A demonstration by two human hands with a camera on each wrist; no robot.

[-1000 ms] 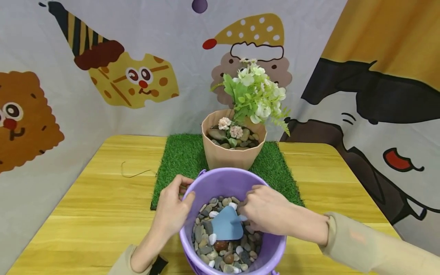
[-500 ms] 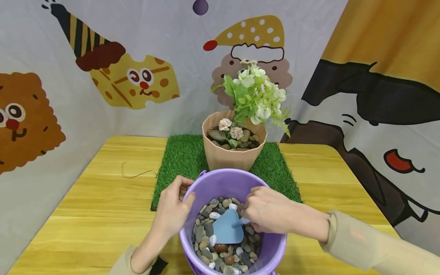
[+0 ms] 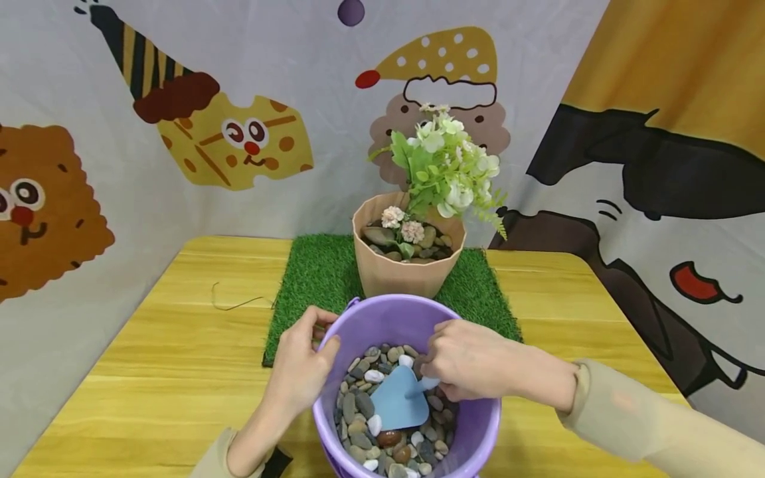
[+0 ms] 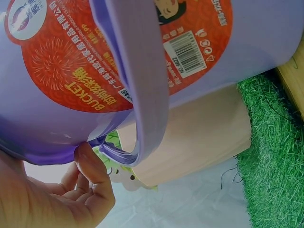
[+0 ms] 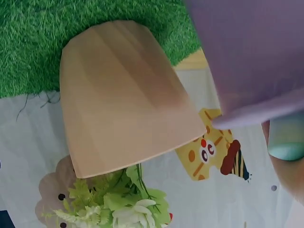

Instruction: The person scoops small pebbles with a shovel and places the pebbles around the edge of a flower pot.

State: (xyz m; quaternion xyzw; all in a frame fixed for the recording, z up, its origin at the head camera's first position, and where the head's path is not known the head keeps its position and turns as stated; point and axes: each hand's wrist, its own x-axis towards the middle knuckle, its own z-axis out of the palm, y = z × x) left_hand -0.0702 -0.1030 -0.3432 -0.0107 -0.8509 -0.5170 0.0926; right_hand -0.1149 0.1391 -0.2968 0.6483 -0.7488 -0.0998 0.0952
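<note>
I have the scoop (image 3: 400, 401) down inside the bucket (image 3: 394, 307), its blade bare and resting on the pebbles (image 3: 358, 438), and that is where I would expect trouble: pushed hard against stones packed this tightly, the edge could skid over them rather than dig in, and a quick flick might send some over the rim. The right hand (image 3: 463, 362) is closed round the scoop's handle, reaching in over the right rim, so the blade lies to the left of that fist; with the knuckles near the wall, a wide sweep could rap them. The left hand (image 3: 301, 362) is on the far left of the rim, pinching it between thumb and fingers, the blade to its right and nearer me. That looks a light hold to me; if I levered the scoop against the right wall, the bucket might tilt or slide on the counter (image 3: 179, 365). The bail (image 4: 147, 85) hangs just beside the left fingers and could snag them. Just beyond, on the mat (image 3: 317, 272), stands the pot (image 3: 412, 279) of flowers (image 3: 445, 159), which a shove of the bucket might knock.
</note>
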